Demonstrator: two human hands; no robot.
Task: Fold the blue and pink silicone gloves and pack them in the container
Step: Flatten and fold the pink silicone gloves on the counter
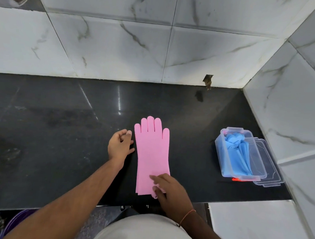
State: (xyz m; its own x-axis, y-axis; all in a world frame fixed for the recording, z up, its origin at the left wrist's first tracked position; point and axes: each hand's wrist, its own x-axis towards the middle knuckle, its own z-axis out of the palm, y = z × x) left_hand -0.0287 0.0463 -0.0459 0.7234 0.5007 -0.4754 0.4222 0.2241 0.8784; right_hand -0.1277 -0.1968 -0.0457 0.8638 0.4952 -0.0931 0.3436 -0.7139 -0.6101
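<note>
The pink gloves (152,152) lie flat and stacked on the dark counter, fingers pointing away from me. My right hand (169,190) rests on their cuff end near the counter's front edge, fingers spread on the silicone. My left hand (120,144) hovers just left of the pink fingers, loosely curled and holding nothing. At the right stands a clear plastic container (219,155) with the blue gloves (238,154) inside it.
A clear lid (268,170) lies under and beside the container, close to the tiled side wall (290,117). The black counter (52,132) stretches left. A tiled back wall rises behind it.
</note>
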